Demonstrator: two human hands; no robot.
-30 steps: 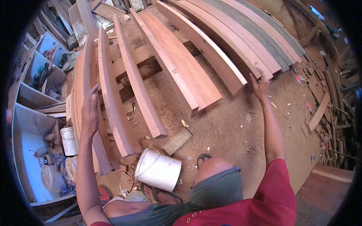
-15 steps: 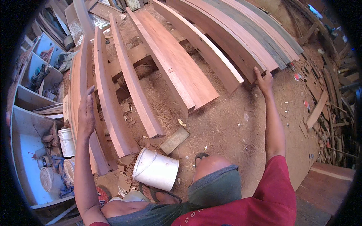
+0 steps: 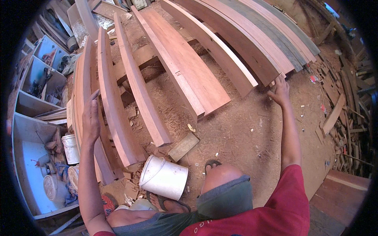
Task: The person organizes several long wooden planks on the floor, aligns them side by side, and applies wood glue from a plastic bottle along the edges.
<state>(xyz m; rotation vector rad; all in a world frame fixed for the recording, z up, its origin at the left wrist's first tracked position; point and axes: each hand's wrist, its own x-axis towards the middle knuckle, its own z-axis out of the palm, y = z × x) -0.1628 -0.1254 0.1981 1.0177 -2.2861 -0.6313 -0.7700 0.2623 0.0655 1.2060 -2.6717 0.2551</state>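
The flat, empty left hand (image 3: 91, 122) is being held near a curved reddish wooden plank (image 3: 109, 90). The right hand (image 3: 280, 93) is being loosened, thumb now apart; the dark-brown wooden plank (image 3: 258, 66), right of centre, is being unclamped.

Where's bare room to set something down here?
The dirt floor between the white bucket and scrap pile at right is roomiest, though lightly littered. A narrower gap runs between the slim board and its right neighbour. The left is crowded: buckets, cabinet, boards.
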